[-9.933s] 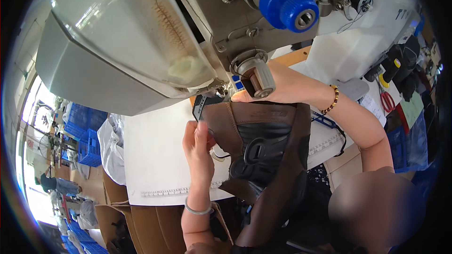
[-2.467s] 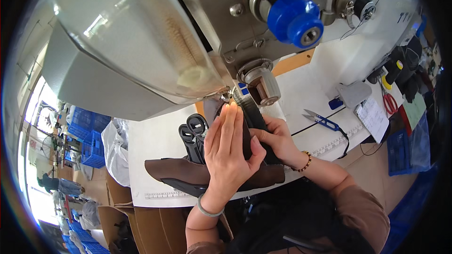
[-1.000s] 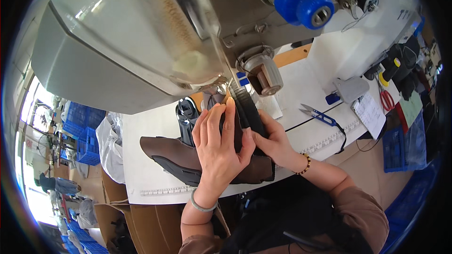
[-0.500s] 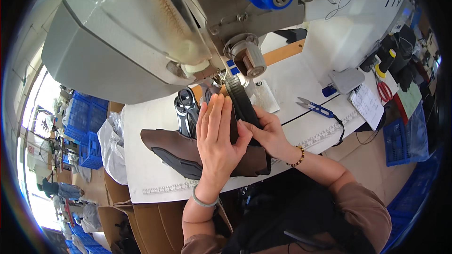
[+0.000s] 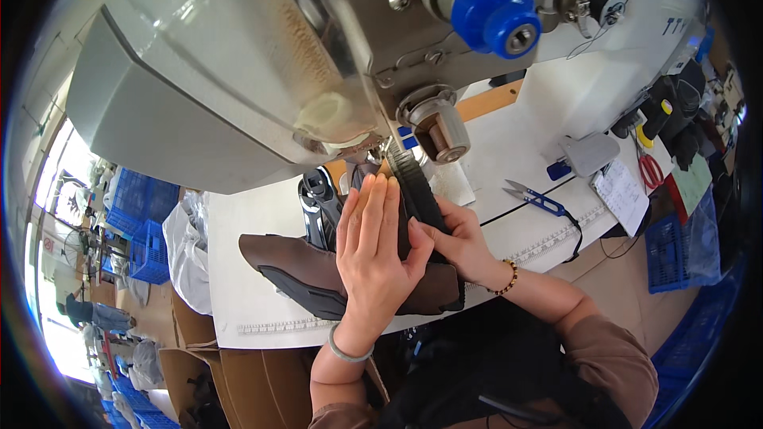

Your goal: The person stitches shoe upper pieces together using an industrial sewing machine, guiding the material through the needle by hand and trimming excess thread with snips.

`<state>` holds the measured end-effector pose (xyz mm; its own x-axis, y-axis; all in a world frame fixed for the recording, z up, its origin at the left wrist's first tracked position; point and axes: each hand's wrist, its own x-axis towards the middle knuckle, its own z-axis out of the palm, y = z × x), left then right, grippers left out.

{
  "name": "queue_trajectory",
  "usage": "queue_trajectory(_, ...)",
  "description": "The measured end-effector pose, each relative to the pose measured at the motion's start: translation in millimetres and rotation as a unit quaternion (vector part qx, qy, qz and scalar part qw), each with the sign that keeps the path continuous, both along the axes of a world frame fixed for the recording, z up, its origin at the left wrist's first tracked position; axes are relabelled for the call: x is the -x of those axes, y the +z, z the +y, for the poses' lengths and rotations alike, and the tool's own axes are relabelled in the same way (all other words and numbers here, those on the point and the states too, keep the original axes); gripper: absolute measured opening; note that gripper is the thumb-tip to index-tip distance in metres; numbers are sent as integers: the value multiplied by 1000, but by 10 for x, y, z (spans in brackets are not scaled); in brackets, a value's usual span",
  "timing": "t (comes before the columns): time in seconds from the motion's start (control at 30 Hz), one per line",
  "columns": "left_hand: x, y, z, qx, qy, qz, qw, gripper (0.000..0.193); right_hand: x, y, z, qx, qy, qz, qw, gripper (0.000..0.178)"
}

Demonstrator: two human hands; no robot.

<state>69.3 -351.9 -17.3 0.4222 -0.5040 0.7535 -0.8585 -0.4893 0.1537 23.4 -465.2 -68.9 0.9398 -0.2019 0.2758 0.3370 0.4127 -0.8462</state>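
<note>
A floppy brown and black sewn piece (image 5: 290,254) lies under the sewing machine (image 5: 238,63), its black gathered edge (image 5: 413,183) running up to the needle area. My left hand (image 5: 377,250) rests flat on the brown material, fingers stretched together toward the needle. On its right side, my right hand (image 5: 465,250) pinches the black edge between thumb and fingers, close to my left thumb. The needle itself is too small to make out. Left of my left hand, a black and silver metal part (image 5: 319,202) stands partly behind the piece.
Blue thread snips (image 5: 540,199) lie right of my hands on the white table (image 5: 509,230). Farther right are a written note sheet (image 5: 620,195) and red-handled scissors (image 5: 650,168). A white plastic bag (image 5: 187,246) and cardboard box (image 5: 262,381) stand left and below. The machine's blue knob (image 5: 493,16) hangs above.
My view has shifted slightly, so the machine appears larger and lower. Both hands keep the same hold on the piece, with little visible movement of the material.
</note>
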Motion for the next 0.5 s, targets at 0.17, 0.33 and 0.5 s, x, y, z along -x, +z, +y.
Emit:
queue_trajectory(0.17, -40, 53, -46, -14, 15, -9, 1000, 39, -78, 16, -91, 3, 20, 6, 1000, 33)
queue_trajectory(0.33, -7, 52, -56, -66, 70, -25, 995, 46, -60, -13, -145, 46, 22, 0, 999, 36)
queue_trajectory(0.5, 3, -75, -23, -17, 53, -18, 998, 48, 2, -70, -155, 47, 72, 38, 996, 39)
